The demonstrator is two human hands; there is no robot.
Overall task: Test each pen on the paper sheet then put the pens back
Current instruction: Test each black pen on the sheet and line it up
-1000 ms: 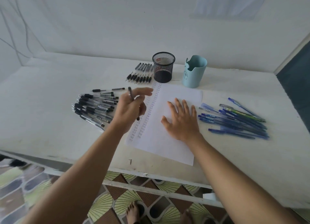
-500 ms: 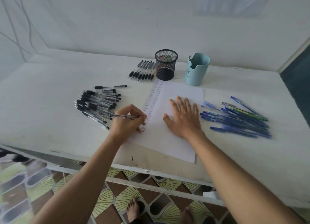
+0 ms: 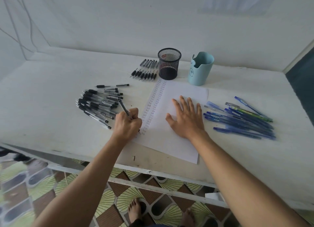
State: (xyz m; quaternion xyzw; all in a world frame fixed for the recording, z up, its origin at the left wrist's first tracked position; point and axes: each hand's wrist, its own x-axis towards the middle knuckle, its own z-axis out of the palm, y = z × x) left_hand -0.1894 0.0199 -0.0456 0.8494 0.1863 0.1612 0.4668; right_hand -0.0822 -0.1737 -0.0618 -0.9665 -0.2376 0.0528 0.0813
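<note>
Head view: your left hand (image 3: 127, 124) grips a black pen (image 3: 124, 108) with curled fingers, its tip down on the left part of the paper sheet (image 3: 178, 146), while your right hand (image 3: 186, 119) lies flat on the same sheet, fingers spread. The black pens (image 3: 98, 104) lie just left of your left hand, and the blue pens (image 3: 241, 119) lie just right of your right hand.
</note>
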